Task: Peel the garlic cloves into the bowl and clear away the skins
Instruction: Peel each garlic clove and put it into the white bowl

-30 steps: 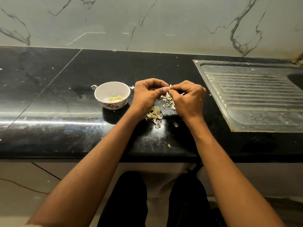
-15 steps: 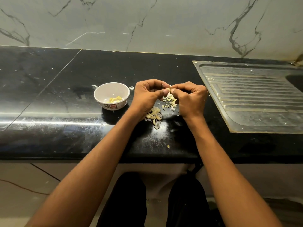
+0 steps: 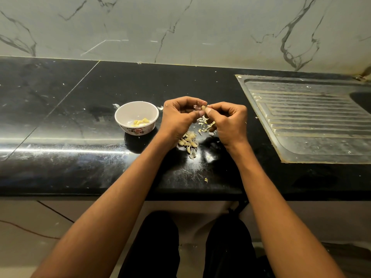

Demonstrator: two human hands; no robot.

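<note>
Hands, two, raised just above the black stone desk (image 3: pixel 84 109) and meeting fingertip to fingertip. Left hand (image 3: pixel 178 117): fingers curled, thumb and forefinger pinching one garlic clove (image 3: pixel 203 107); a dark scrap of skin shows at its left end. Right hand (image 3: pixel 228 121): fingers curled, thumb and forefinger nipping the same clove from the other side. Each grip is narrowed to a pinch on this one clove.

Bowl (image 3: pixel 128 112), one, white with a floral band, standing on the desk just left of the left hand. Contents: a small cluster of peeled cloves (image 3: pixel 140 122), yellow, count not readable.

Unpeeled cloves (image 3: pixel 188 142), one heap on the desk below the left hand, roughly ten, partly hidden by the wrist.

Loose skins (image 3: pixel 204 125), one scatter on the desk beneath and between the hands; one stray flake (image 3: pixel 206 179) nearer the desk's front edge.

Steel draining board (image 3: pixel 313 121), one, ribbed, set into the desk at right.

Marble-patterned wall (image 3: pixel 180 27) behind.
</note>
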